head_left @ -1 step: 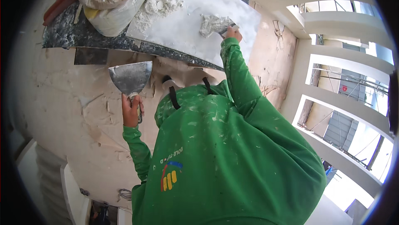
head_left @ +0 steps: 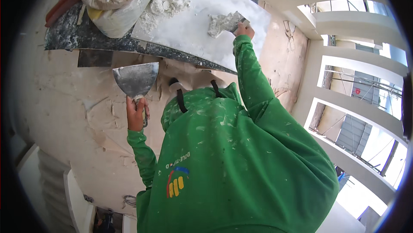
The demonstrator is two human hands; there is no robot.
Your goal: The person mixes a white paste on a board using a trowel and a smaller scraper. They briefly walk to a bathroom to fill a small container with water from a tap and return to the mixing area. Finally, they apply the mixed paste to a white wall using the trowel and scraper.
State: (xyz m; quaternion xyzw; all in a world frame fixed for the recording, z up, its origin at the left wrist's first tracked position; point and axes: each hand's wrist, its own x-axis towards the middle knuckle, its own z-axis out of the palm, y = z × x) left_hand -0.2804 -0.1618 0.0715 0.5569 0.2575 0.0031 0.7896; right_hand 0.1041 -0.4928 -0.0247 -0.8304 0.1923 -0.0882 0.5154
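Readable print, mostly on me: my green long-sleeved cloth sweatshirt [head_left: 249, 164], left side of the front. One short slanting line of small white capital letters [head_left: 187, 154], hyphen in it, tiny red mark near its far end; middle letters blurred. Right beside it, a multicoloured printed emblem [head_left: 176, 187]: upright yellow bars under a blue-and-red arc. Second spot: a single red letter-like mark [head_left: 357, 91] on a grey sheet panel [head_left: 366, 87] outside the window opening, behind metal bars. Too small to confirm.
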